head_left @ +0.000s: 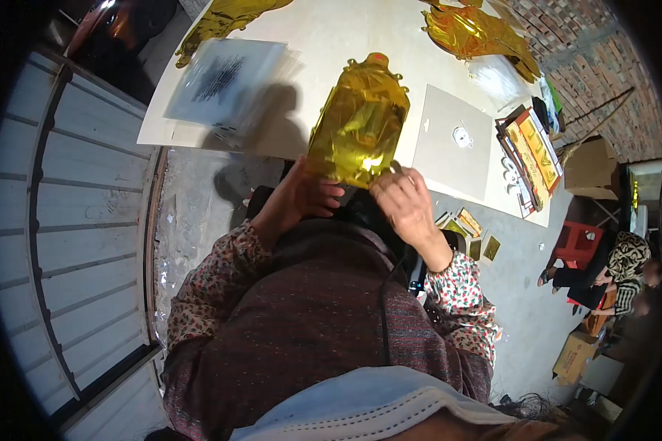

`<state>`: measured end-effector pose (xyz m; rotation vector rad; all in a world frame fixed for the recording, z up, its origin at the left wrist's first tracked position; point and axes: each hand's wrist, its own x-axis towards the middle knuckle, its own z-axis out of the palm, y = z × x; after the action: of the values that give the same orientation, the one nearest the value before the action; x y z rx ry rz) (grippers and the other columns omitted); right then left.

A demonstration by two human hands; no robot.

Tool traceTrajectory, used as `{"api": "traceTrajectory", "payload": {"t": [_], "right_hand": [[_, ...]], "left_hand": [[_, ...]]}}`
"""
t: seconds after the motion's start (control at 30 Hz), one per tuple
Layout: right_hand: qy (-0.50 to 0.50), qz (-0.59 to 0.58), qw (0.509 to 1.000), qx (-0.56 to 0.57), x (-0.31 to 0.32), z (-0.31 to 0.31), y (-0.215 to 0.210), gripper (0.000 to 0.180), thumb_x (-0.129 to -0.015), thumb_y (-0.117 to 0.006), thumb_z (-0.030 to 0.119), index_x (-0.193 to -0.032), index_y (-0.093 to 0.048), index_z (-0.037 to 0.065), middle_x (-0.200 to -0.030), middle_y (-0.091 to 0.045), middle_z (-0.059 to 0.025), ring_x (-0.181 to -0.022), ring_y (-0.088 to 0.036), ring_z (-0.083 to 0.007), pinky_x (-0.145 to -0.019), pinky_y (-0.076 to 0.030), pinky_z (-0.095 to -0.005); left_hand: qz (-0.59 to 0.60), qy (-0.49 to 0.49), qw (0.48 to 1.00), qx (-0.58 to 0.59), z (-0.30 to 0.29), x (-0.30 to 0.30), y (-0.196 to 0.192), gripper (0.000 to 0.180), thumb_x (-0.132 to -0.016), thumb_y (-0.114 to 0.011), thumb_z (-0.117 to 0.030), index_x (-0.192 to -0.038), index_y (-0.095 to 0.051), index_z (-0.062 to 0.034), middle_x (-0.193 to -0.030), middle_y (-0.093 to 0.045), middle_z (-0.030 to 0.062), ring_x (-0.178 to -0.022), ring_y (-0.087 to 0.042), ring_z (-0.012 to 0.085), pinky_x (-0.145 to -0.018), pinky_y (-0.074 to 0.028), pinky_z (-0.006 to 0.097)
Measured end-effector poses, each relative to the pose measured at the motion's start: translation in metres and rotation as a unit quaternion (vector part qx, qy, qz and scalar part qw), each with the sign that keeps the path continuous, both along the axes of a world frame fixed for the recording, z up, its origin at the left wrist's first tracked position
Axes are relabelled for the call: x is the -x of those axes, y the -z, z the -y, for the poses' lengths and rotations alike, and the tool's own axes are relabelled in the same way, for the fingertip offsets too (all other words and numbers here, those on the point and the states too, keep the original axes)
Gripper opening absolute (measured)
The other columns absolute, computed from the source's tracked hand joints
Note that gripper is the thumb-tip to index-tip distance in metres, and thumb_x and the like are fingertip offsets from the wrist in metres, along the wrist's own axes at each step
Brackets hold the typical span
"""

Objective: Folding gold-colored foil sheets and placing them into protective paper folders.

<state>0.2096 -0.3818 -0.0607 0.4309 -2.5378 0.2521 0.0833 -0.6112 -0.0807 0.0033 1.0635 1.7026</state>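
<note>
A shiny, see-through gold foil piece (362,121), cut in a lantern-like outline with small knobs round its top, extends from my hands over the near table edge. My right hand (406,204) pinches its lower right corner between thumb and bent fingers. At the lower left edge my left hand (305,197) grips it with curled fingers, its thumb side partly hidden by the foil. On the table to the left lies a stack of clear plastic sheets (221,81) with dark print. A flat grey board (452,140) with a small pale mark lies to the right.
More gold foil (482,33) lies at the table's far right beside clear plastic bags (496,77). Colourful printed cards (533,158) overhang the right end. A metal shutter (88,220) stands left. Two people (618,275) sit at far right near a red stool (577,242).
</note>
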Motion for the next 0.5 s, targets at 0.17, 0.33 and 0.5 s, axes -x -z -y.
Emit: {"api": "traceTrajectory", "payload": {"t": [0.17, 0.33, 0.5], "right_hand": [[-0.046, 0.025, 0.998, 0.018, -0.043, 0.014, 0.006, 0.032, -0.074, -0.067, 0.008, -0.105, -0.069, 0.004, -0.111, -0.066, -0.0074, -0.11, -0.061, -0.0241, -0.099, -0.045, -0.0449], [0.209, 0.066, 0.832, 0.509, -0.055, 0.034, 0.036, 0.023, -0.093, -0.066, 0.013, -0.111, -0.066, -0.002, -0.105, -0.069, -0.0133, -0.093, -0.068, -0.0234, -0.08, -0.054, -0.0334], [0.175, 0.159, 0.696, 0.678, -0.034, 0.036, 0.055, 0.027, -0.1, -0.062, 0.019, -0.112, -0.069, -0.005, -0.094, -0.071, -0.0012, -0.082, -0.06, -0.0056, -0.074, -0.048, -0.0205]], "left_hand": [[-0.081, -0.03, 0.996, 0.038, 0.007, 0.001, 0.007, 0.049, -0.101, -0.056, -0.039, -0.125, -0.058, 0.0036, -0.107, -0.068, 0.0099, -0.091, -0.067, 0.0169, -0.083, -0.055, 0.033], [-0.182, 0.014, 0.981, 0.064, 0.004, -0.006, 0.004, 0.03, -0.099, -0.061, -0.024, -0.112, -0.063, 0.0023, -0.096, -0.067, 0.004, -0.085, -0.064, 0.0106, -0.077, -0.053, 0.028], [-0.179, 0.029, 0.977, 0.11, 0.007, -0.015, 0.002, 0.029, -0.097, -0.065, -0.019, -0.114, -0.065, 0.004, -0.101, -0.069, 0.002, -0.089, -0.062, 0.0085, -0.079, -0.051, 0.026]]}}
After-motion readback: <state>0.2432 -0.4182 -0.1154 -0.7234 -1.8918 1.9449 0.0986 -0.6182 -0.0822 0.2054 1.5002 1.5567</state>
